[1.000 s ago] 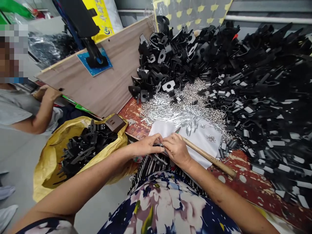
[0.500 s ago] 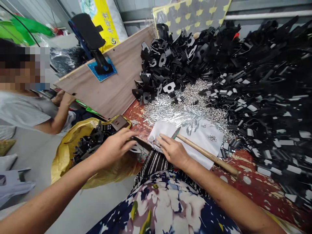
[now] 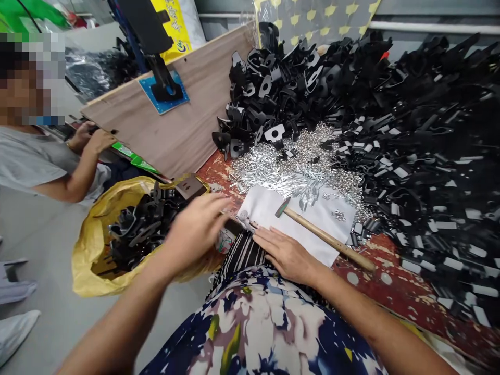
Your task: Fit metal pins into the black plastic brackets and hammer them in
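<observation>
My left hand [image 3: 201, 226] is blurred by motion above the edge of the yellow sack [image 3: 84, 260]; its fingers stretch toward the table edge, thumb apart, and nothing shows in them. My right hand [image 3: 289, 255] lies with straight fingers at the near edge of a white sheet [image 3: 265, 200], holding nothing. Across that sheet rests a hammer [image 3: 326, 237], its head pointing left and its wooden handle toward the lower right. Behind it spreads a heap of small silvery pins [image 3: 265, 169]. Black clip-like parts [image 3: 144, 224] fill the sack.
Black clip-like pieces [image 3: 390, 120] are piled high over the right and back of the worn red table [image 3: 385, 255]. A wooden board [image 3: 167, 138] with a black stand [image 3: 166, 88] borders the left side. Beyond it sits another person [image 3: 47, 161], hands near the board.
My left hand has shifted up and to the right, and a pale plate seen beneath it no longer shows. My right hand has slid back from the sheet, uncovering the hammer head.
</observation>
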Demonstrator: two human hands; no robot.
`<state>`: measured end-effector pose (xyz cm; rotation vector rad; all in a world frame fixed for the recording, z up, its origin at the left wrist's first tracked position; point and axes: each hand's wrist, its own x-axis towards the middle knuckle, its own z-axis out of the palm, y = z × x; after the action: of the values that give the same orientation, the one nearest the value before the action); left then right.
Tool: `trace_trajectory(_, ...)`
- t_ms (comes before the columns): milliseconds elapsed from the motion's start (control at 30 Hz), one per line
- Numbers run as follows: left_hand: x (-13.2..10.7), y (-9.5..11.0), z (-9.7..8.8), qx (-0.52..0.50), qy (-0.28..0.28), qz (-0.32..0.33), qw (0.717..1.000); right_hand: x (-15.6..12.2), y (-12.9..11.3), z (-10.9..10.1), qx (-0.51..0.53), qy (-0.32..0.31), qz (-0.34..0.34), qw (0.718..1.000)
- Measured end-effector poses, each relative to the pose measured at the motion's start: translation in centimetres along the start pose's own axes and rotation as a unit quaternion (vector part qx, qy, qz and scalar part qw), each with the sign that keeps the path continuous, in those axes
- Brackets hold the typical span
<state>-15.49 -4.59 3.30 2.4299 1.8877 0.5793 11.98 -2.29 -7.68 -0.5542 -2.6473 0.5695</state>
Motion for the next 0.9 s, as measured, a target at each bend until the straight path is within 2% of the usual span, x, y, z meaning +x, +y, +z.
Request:
trace_trajectory(100, 2.8, 2.4, 6.6, -0.058, -0.067, 0.043, 0.995, -2.2, -0.2, -1.0, -0.032, 0.022, 0.036, 0.999)
trace_trajectory(167, 3.0, 2.3, 10.1, -0.041, -0.11, 0.068, 0.991, -4.3, 0.0, -1.3, -0.11, 0.017, 0.078, 0.991)
trace_trajectory(267, 1.2, 0.6, 13.0, -0.006, -0.121, 0.092, 0.988, -7.6, 0.4, -1.3, -0.193, -0.024, 0.095, 0.976)
trace_trajectory(400, -0.9, -1.0, 13.4, 0.025, -0.103, 0.099, 0.989, -10.4, 0.9, -1.6, -0.237, -0.025, 0.078, 0.968)
trace_trajectory(533, -0.7, 0.4, 13.4, 0.026, -0.064, 0.119, 0.99, -11.2, 1.5, -2.3, -0.264, -0.014, 0.058, 0.963)
trace_trajectory(667, -0.2, 2.1, 14.3, 0.033, -0.033, 0.16, 0.986, -12.4, 2.3, -3.6, -0.264, 0.001, 0.044, 0.964)
trace_trajectory(800, -0.1, 2.1, 15.2, 0.065, -0.008, 0.165, 0.984, -14.3, 3.4, -4.9, -0.27, 0.026, 0.051, 0.961)
trace_trajectory(900, -0.3, 1.8, 15.1, 0.057, -0.006, 0.176, 0.983, -14.8, 3.3, -5.2, -0.253, 0.046, 0.091, 0.962)
